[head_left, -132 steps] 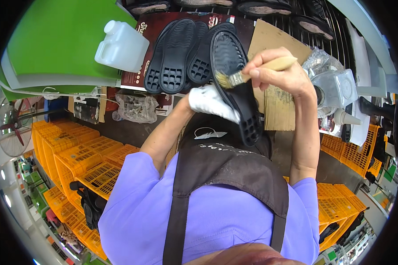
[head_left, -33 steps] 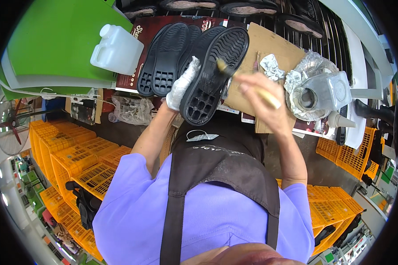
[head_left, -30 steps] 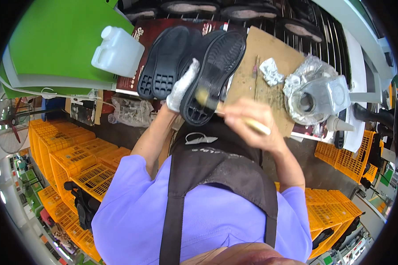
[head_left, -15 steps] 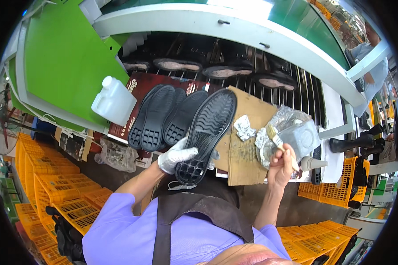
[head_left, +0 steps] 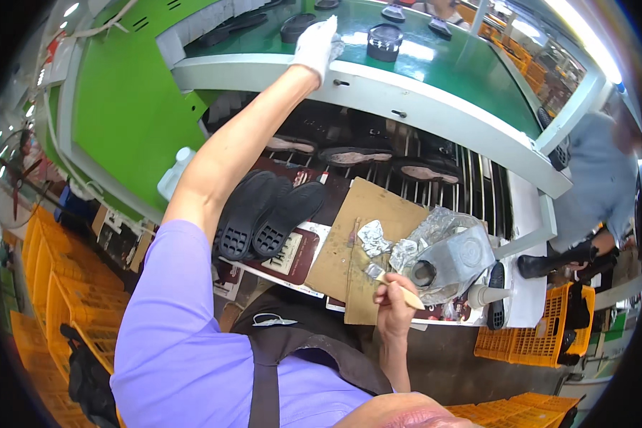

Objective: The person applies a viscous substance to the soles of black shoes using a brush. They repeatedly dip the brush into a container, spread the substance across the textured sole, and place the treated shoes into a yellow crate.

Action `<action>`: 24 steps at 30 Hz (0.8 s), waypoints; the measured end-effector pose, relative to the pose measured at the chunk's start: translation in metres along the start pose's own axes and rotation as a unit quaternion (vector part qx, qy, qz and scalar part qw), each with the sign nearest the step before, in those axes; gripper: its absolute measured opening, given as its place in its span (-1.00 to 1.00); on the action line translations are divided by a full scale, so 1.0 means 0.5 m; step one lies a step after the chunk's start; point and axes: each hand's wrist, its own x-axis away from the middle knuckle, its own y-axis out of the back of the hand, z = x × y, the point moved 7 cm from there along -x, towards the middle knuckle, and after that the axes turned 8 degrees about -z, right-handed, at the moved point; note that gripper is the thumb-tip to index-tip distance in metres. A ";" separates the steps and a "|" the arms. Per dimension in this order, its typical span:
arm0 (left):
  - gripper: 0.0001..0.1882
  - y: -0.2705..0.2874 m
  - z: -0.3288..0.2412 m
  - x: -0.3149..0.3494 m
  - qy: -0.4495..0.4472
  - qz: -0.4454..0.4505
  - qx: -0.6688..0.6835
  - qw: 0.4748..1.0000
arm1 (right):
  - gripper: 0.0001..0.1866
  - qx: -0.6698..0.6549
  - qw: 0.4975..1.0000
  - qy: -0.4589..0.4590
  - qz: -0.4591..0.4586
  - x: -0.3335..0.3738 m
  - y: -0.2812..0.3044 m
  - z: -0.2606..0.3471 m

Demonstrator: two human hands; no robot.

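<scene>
My left hand (head_left: 317, 50), in a white glove, reaches over the pale frame onto the green conveyor belt (head_left: 435, 75). Its fingers look stretched out, with nothing visible in them. A black shoe sole (head_left: 297, 27) lies just left of it; another black sole (head_left: 384, 43) is a little to its right. Bare, my right hand (head_left: 394, 310) grips a paintbrush (head_left: 409, 295) by its wooden handle, bristles toward the brown cardboard (head_left: 328, 253). Beside the brush, a translucent container (head_left: 458, 258) with a round opening rests on its side in clear plastic. Black soles (head_left: 287, 217) lean together left of the cardboard.
Crumpled foil (head_left: 373, 237) lies on the cardboard. A white nozzle bottle (head_left: 488, 295) and a lone black sole (head_left: 497, 285) are farther right. My left arm partly covers a white jug (head_left: 172, 175). Rollers carry shoes below the belt. A person (head_left: 595, 171) stands at right.
My left hand has gone from holding a sole over my lap up to the belt, and that sole has left my lap. My right hand has moved left and lower with the paintbrush.
</scene>
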 end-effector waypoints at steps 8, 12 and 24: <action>-0.69 0.386 -0.001 0.312 -0.061 -0.095 -0.198 0.974 | -0.73 0.171 0.978 0.017 0.122 0.031 -0.043 -0.057; -0.69 0.646 -0.023 0.465 -0.093 -0.253 -0.301 0.915 | -0.72 0.193 0.968 -0.025 0.155 0.062 -0.073 -0.089; -0.76 1.173 -0.181 0.994 -0.040 -0.557 -0.260 0.788 | -0.69 0.240 0.908 -0.104 0.328 0.148 -0.297 -0.254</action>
